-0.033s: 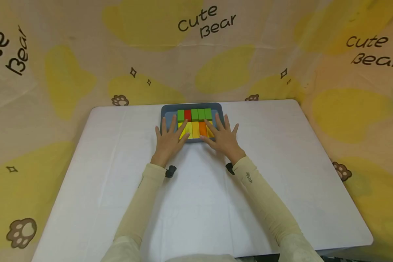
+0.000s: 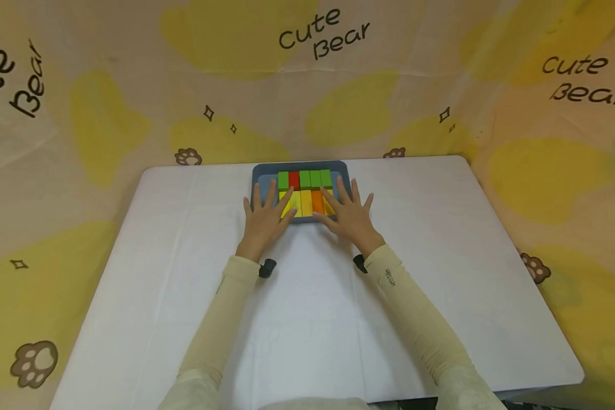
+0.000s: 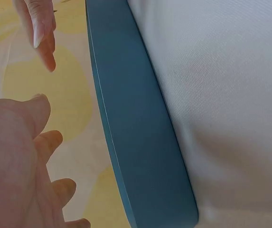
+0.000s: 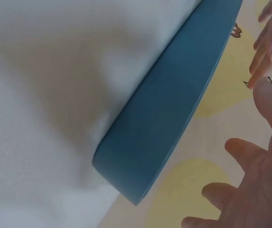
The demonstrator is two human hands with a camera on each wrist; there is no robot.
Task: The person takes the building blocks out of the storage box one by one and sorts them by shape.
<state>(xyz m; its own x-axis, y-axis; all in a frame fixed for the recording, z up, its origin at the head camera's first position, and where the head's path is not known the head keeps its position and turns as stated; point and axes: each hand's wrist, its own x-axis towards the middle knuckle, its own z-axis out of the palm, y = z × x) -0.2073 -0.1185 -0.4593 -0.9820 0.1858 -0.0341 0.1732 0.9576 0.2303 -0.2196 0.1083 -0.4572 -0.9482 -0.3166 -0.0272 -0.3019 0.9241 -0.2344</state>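
Note:
A blue-grey tray [image 2: 299, 165] stands at the table's far edge, holding two rows of blocks. Green blocks [image 2: 315, 179] and one red block [image 2: 294, 180] form the back row; yellow blocks [image 2: 306, 203] and an orange block [image 2: 317, 200] make up the front one. Over the tray's left part my left hand [image 2: 260, 225] is spread, and my right hand [image 2: 353, 222] is spread over its right part. Both hide some of the blocks. Each wrist view shows the tray's outer wall [image 3: 131, 104] [image 4: 166, 114], with the fingers raised beyond its rim and gripping nothing.
White cloth covers the table [image 2: 307, 319]. Behind it hangs a yellow patterned curtain [image 2: 266, 68] with printed words, stars and paws. A small black device [image 2: 267, 268] is at the left wrist, and another black device [image 2: 360, 263] is at the right.

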